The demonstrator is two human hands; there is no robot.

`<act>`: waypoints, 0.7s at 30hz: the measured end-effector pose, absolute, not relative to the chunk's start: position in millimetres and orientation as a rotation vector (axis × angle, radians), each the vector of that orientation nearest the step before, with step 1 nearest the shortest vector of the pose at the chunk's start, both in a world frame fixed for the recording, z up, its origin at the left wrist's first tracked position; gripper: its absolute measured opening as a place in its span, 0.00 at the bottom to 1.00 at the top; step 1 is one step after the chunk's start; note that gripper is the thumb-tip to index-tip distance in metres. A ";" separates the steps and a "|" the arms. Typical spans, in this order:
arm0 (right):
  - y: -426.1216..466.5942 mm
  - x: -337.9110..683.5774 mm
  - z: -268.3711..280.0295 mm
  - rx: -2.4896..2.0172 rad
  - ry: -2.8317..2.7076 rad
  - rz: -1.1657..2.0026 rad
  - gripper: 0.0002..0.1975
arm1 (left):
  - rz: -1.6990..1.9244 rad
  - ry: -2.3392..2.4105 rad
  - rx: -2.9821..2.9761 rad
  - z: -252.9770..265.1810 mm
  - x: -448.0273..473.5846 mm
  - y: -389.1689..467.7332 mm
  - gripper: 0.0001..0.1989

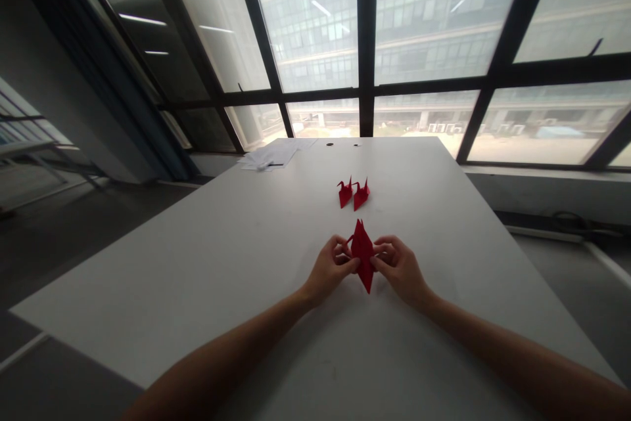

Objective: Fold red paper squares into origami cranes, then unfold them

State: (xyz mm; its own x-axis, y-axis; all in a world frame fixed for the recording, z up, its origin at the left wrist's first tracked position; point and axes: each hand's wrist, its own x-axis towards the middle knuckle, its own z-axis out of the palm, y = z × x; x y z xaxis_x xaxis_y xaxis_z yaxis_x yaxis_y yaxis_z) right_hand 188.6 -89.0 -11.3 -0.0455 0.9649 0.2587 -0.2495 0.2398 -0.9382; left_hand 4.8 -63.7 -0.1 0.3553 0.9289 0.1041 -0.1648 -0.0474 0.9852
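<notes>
Pinching a red folded paper piece (363, 254) at its middle, just above the white table (197, 263) — left hand (331, 268) and right hand (400, 265) both closing fingertips on its edges. Looking light, thin, easily creased — best gripping along the folds. Sitting beyond the grip, two finished red paper cranes (353, 193).

Bare table (197, 289) either side of my hands, two cranes (353, 194) just ahead, papers (271, 156) far left corner
</notes>
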 end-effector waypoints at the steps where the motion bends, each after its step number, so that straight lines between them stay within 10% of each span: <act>1: -89.2 188.6 -10.9 -0.810 -1.193 1.182 0.16 | 1.048 0.779 1.315 0.0 4.7 -63.7 0.20; 21: -88.0 194.8 -11.6 -1.050 -1.483 0.780 0.08 | 1.078 0.881 1.557 6.4 4.9 -66.3 0.12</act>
